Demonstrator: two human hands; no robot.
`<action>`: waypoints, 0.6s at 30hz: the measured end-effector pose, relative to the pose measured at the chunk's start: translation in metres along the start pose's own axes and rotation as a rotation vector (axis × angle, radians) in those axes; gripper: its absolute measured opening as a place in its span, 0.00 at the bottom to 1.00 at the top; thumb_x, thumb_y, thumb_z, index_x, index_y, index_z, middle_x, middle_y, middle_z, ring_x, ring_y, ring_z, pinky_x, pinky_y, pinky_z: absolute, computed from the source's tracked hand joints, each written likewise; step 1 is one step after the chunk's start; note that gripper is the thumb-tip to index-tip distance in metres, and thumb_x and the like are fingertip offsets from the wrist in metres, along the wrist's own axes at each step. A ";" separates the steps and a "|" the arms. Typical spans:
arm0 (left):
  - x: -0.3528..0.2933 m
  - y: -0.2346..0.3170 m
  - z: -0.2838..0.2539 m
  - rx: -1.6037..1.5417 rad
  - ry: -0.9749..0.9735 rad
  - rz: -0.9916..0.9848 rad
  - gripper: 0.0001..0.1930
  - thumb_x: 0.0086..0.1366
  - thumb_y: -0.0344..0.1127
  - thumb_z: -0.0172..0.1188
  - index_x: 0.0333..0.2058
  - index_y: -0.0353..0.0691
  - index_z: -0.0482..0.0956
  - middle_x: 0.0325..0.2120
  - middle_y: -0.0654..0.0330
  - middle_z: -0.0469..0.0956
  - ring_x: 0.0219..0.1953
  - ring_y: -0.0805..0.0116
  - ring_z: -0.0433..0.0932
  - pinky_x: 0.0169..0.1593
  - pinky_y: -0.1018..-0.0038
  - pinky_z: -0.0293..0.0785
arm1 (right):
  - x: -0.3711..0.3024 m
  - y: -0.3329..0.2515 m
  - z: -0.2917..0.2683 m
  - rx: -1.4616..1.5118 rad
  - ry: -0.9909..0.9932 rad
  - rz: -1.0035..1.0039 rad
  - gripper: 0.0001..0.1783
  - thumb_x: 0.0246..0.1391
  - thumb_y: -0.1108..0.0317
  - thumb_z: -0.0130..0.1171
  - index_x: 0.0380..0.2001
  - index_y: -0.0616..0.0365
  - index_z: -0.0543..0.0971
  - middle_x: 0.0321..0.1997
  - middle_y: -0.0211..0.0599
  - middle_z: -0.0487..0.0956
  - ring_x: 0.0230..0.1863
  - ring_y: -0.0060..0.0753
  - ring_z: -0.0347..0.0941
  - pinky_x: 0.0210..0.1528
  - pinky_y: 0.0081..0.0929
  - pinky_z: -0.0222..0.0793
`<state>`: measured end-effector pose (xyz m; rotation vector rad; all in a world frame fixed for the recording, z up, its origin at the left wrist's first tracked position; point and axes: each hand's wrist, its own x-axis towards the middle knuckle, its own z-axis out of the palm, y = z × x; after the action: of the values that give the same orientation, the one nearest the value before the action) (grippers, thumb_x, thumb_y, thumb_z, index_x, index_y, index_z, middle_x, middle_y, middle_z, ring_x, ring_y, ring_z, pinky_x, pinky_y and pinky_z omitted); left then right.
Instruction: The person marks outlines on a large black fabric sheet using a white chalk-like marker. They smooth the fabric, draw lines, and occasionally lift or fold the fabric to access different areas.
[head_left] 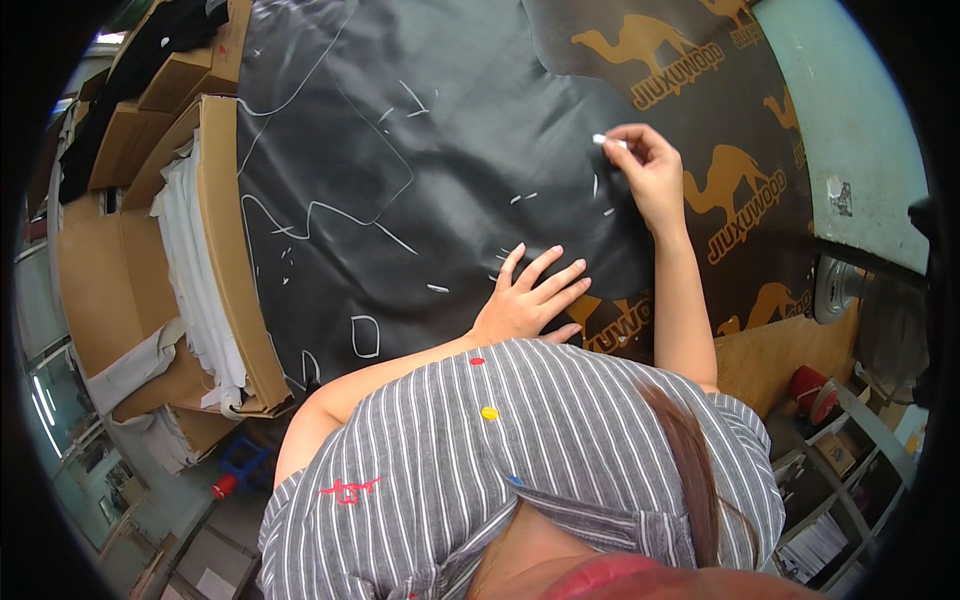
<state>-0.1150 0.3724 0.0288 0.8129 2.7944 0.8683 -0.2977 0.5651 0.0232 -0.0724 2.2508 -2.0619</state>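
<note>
So on the left there's a cardboard box (246,300) stuffed with pale cloth (195,270), right by the tabletop's (700,130) left edge. Next, a shiny black sheet (470,150) covers most of the tabletop, with white lines (343,211) drawn on it. Left hand (530,300) is palm down, fingers spread, by the sheet's near edge. Further right, the right hand (650,172) has some white chalk (600,139) pinched in its fingertips, over the sheet near its right edge; can't tell if the tip's touching. Past that, the tabletop shows camel prints (738,185).
</note>
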 end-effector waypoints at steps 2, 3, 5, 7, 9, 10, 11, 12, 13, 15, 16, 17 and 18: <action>0.000 -0.001 -0.001 -0.014 -0.005 0.004 0.33 0.61 0.55 0.65 0.63 0.51 0.72 0.67 0.67 0.64 0.72 0.60 0.54 0.73 0.43 0.43 | 0.034 -0.005 0.015 -0.080 0.014 -0.070 0.10 0.56 0.70 0.67 0.39 0.65 0.82 0.31 0.29 0.83 0.34 0.16 0.76 0.37 0.16 0.70; 0.001 -0.001 -0.002 -0.019 -0.001 0.014 0.33 0.61 0.55 0.65 0.63 0.51 0.72 0.67 0.67 0.64 0.72 0.60 0.54 0.73 0.43 0.43 | 0.052 -0.001 0.021 -0.107 0.012 -0.075 0.10 0.55 0.68 0.68 0.38 0.63 0.83 0.30 0.30 0.83 0.34 0.18 0.77 0.38 0.17 0.71; 0.001 -0.003 -0.003 -0.027 0.007 0.023 0.33 0.61 0.55 0.64 0.63 0.50 0.72 0.67 0.67 0.65 0.72 0.60 0.54 0.73 0.43 0.43 | 0.074 -0.003 0.039 -0.250 0.028 -0.103 0.10 0.51 0.66 0.68 0.35 0.60 0.84 0.28 0.31 0.83 0.33 0.22 0.78 0.38 0.21 0.72; 0.000 -0.004 -0.001 -0.029 0.011 0.025 0.33 0.62 0.56 0.63 0.63 0.50 0.72 0.67 0.67 0.64 0.72 0.60 0.54 0.73 0.43 0.43 | 0.089 -0.016 0.056 -0.484 0.069 -0.148 0.10 0.48 0.64 0.68 0.32 0.57 0.85 0.26 0.31 0.83 0.32 0.27 0.79 0.38 0.26 0.73; 0.001 -0.004 -0.003 -0.035 0.004 0.026 0.32 0.63 0.57 0.61 0.63 0.49 0.72 0.68 0.67 0.64 0.72 0.60 0.54 0.73 0.42 0.43 | 0.096 -0.011 0.062 -0.633 0.097 -0.260 0.09 0.46 0.63 0.68 0.30 0.56 0.85 0.25 0.32 0.81 0.32 0.31 0.77 0.37 0.30 0.72; 0.001 -0.004 -0.002 -0.018 0.013 0.026 0.32 0.63 0.58 0.61 0.63 0.50 0.72 0.68 0.67 0.64 0.72 0.60 0.54 0.73 0.43 0.44 | 0.099 -0.009 0.068 -0.708 0.101 -0.316 0.09 0.45 0.63 0.68 0.29 0.55 0.84 0.24 0.32 0.80 0.32 0.33 0.77 0.37 0.32 0.72; 0.001 -0.004 -0.001 0.000 0.016 0.030 0.33 0.64 0.59 0.60 0.63 0.50 0.72 0.68 0.68 0.64 0.72 0.61 0.55 0.73 0.43 0.44 | 0.096 -0.007 0.070 -0.685 0.105 -0.331 0.09 0.45 0.65 0.67 0.28 0.57 0.84 0.22 0.32 0.78 0.34 0.35 0.76 0.36 0.35 0.72; 0.001 -0.005 -0.001 0.019 0.018 0.034 0.33 0.64 0.60 0.59 0.63 0.51 0.72 0.68 0.68 0.64 0.72 0.61 0.55 0.73 0.44 0.45 | 0.093 -0.007 0.068 -0.683 0.087 -0.323 0.09 0.45 0.65 0.67 0.28 0.57 0.84 0.22 0.33 0.77 0.34 0.35 0.76 0.36 0.35 0.71; 0.001 -0.006 0.001 0.024 0.035 0.026 0.32 0.64 0.61 0.58 0.62 0.51 0.73 0.67 0.68 0.64 0.72 0.61 0.55 0.73 0.44 0.45 | 0.089 -0.007 0.065 -0.682 0.062 -0.313 0.09 0.45 0.65 0.67 0.28 0.57 0.84 0.22 0.33 0.77 0.34 0.35 0.76 0.36 0.35 0.71; -0.001 -0.008 0.005 0.017 0.056 0.020 0.31 0.65 0.61 0.57 0.61 0.51 0.74 0.67 0.67 0.65 0.72 0.61 0.55 0.73 0.45 0.45 | 0.083 -0.012 0.055 -0.658 0.003 -0.289 0.09 0.45 0.65 0.67 0.28 0.58 0.84 0.22 0.34 0.76 0.33 0.33 0.75 0.36 0.33 0.71; -0.001 -0.008 0.006 0.011 0.066 0.020 0.31 0.65 0.62 0.56 0.61 0.51 0.74 0.67 0.67 0.65 0.72 0.61 0.55 0.73 0.45 0.45 | 0.083 -0.013 0.048 -0.642 0.003 -0.260 0.09 0.45 0.65 0.67 0.29 0.58 0.85 0.22 0.34 0.76 0.31 0.32 0.74 0.35 0.32 0.71; -0.001 -0.007 0.005 0.004 0.074 0.026 0.31 0.65 0.61 0.56 0.60 0.51 0.75 0.67 0.67 0.66 0.72 0.61 0.55 0.73 0.44 0.44 | 0.085 -0.012 0.040 -0.649 0.042 -0.237 0.09 0.46 0.65 0.68 0.29 0.59 0.85 0.22 0.34 0.76 0.29 0.31 0.74 0.34 0.31 0.71; -0.001 -0.007 0.005 -0.014 0.068 0.026 0.31 0.65 0.61 0.56 0.60 0.51 0.75 0.67 0.67 0.66 0.72 0.61 0.55 0.73 0.44 0.43 | 0.088 -0.011 0.033 -0.655 0.079 -0.215 0.09 0.47 0.65 0.68 0.29 0.60 0.85 0.22 0.34 0.77 0.28 0.30 0.74 0.34 0.30 0.71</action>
<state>-0.1164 0.3697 0.0213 0.8346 2.8380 0.9362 -0.3826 0.5229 0.0280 -0.2882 2.9796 -1.3246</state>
